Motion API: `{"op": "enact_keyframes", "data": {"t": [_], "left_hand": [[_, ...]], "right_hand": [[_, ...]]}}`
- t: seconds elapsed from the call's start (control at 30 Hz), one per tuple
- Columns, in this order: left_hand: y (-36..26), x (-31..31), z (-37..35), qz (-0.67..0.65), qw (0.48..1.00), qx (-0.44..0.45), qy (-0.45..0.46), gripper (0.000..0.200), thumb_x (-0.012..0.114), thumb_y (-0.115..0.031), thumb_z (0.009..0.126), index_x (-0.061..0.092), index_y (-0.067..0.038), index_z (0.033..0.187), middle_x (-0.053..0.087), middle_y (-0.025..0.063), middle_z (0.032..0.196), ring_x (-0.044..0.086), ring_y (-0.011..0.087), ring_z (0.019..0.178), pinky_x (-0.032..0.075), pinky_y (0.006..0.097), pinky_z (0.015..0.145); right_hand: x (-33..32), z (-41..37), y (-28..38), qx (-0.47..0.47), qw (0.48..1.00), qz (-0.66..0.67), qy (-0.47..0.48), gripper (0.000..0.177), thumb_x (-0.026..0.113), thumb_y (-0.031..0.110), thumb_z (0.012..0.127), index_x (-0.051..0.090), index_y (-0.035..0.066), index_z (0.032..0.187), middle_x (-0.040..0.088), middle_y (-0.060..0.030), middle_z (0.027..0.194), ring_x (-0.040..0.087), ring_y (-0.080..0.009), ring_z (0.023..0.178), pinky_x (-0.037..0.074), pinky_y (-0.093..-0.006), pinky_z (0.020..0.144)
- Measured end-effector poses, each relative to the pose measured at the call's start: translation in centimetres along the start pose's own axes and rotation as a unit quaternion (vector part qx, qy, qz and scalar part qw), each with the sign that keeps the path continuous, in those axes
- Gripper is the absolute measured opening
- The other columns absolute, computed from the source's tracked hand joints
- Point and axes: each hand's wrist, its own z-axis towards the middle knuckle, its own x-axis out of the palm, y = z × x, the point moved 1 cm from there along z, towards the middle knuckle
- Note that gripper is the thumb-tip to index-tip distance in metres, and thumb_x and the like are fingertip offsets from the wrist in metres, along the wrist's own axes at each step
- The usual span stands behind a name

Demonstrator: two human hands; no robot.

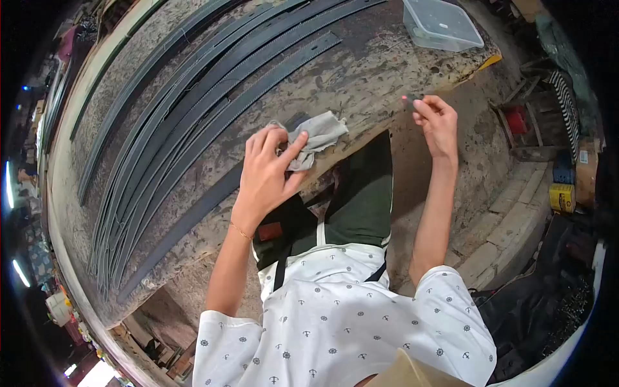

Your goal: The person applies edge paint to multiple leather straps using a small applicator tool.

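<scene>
My left hand is closed on a crumpled grey cloth at the near edge of the workbench. Beneath that hand and cloth runs a single dark grey strap, lying curved along the bench; part of it is hidden by the hand. Off to the right, past the bench edge, my right hand is raised and pinches a small dark object with a pinkish-red tip. Its kind is too small to make out.
Several long dark straps with stitched-looking edges lie side by side across the bench's left and far parts. A clear plastic box stands at the far right corner. A wooden stool and a yellow box are on the right.
</scene>
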Motion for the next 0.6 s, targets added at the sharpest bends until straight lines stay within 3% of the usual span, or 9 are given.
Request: {"op": "enact_keyframes", "data": {"t": [0.07, 0.1, 0.17, 0.3, 0.37, 0.6], "left_hand": [[0.3, 0.0, 0.2, 0.033, 0.993, 0.097, -0.052, 0.050, 0.072, -0.013, 0.078, 0.067, -0.006, 0.128, 0.055, 0.0162, 0.130, 0.048, 0.0384, 0.130, 0.039, 0.0476, 0.109], [-0.6, 0.8, 0.0, 0.017, 0.994, 0.092, -0.054, 0.050, 0.072, -0.013, 0.078, 0.067, -0.006, 0.128, 0.055, 0.0162, 0.130, 0.048, 0.0384, 0.130, 0.039, 0.0476, 0.109], [-0.5, 1.2, 0.0, 0.011, 0.992, 0.103, -0.072, 0.047, 0.072, -0.013, 0.078, 0.068, -0.006, 0.124, 0.056, 0.0164, 0.129, 0.052, 0.0385, 0.126, 0.042, 0.0483, 0.106], [1.2, 1.9, -0.7, -0.003, 0.990, 0.105, -0.097, 0.047, 0.073, -0.014, 0.078, 0.068, -0.006, 0.125, 0.057, 0.0166, 0.127, 0.054, 0.0390, 0.123, 0.042, 0.0491, 0.106], [1.0, 1.4, -0.8, 0.003, 0.992, 0.089, -0.090, 0.044, 0.072, -0.011, 0.079, 0.068, -0.005, 0.123, 0.059, 0.0166, 0.126, 0.054, 0.0390, 0.125, 0.044, 0.0493, 0.104], [-0.5, 0.6, -0.1, 0.068, 0.985, 0.115, -0.108, 0.036, 0.073, -0.007, 0.079, 0.071, -0.003, 0.115, 0.063, 0.0166, 0.123, 0.057, 0.0372, 0.120, 0.048, 0.0484, 0.099]], "right_hand": [[-0.7, 0.4, -0.2, -0.014, 0.995, 0.100, 0.025, 0.009, 0.074, 0.002, 0.090, 0.069, -0.001, 0.097, 0.067, -0.0049, 0.081, 0.066, -0.0121, 0.072, 0.051, -0.0217, 0.061], [-1.1, -0.2, 1.2, -0.009, 0.996, 0.084, 0.024, 0.009, 0.074, 0.002, 0.090, 0.069, -0.001, 0.097, 0.067, -0.0049, 0.081, 0.066, -0.0121, 0.072, 0.051, -0.0217, 0.061], [0.0, -0.7, 1.4, -0.020, 0.991, -0.122, -0.043, 0.007, 0.072, 0.001, 0.091, 0.068, -0.002, 0.095, 0.067, -0.0051, 0.082, 0.065, -0.0113, 0.071, 0.052, -0.0229, 0.061], [1.2, -1.5, 2.2, -0.045, 0.997, -0.025, -0.055, 0.007, 0.069, 0.000, 0.094, 0.068, -0.003, 0.100, 0.066, -0.0055, 0.089, 0.064, -0.0119, 0.073, 0.054, -0.0251, 0.063], [1.0, -1.7, 1.4, -0.080, 0.996, 0.018, -0.027, 0.017, 0.071, -0.001, 0.092, 0.069, -0.007, 0.107, 0.068, -0.0073, 0.089, 0.067, -0.0122, 0.078, 0.056, -0.0256, 0.066], [1.0, -2.4, 1.2, -0.074, 0.997, 0.014, -0.009, 0.024, 0.070, 0.002, 0.094, 0.069, -0.006, 0.117, 0.071, -0.0089, 0.095, 0.067, -0.0131, 0.080, 0.057, -0.0264, 0.067]]}}
